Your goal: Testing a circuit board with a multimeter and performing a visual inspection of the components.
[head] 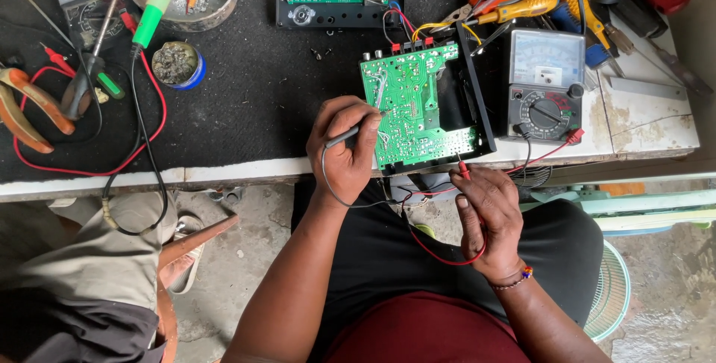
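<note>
Closest under me are both forearms, reaching up from my lap to the bench edge. Ahead lies the dark bench mat (246,102), and at its near edge, tilted up against its black casing (477,109), sits the green circuit board (418,106), solder side facing me. Beside it to the right stands the grey analogue meter (544,83), its leads trailing down toward my lap.

My left hand (344,147) is closed like a pen grip around the black probe (344,136), its tip resting at the board's left edge near the middle. My right hand (488,218) is pinched on the red probe (462,169), thumb and forefinger near the tip, touching the board's lower right corner. The hands are apart, one at each side of the board.

To do this well, I judge I should keep both tips steady on bare solder pads, not bridging neighbours, brace my wrists on the bench edge, and glance at the meter's needle without letting either tip slide. The red lead (440,255) loops slack below my palm; I should keep it from tugging.

Off to the left, well apart, rest the green-handled soldering iron (153,9), the small flux tin (176,63) and orange-handled pliers (33,106).
</note>
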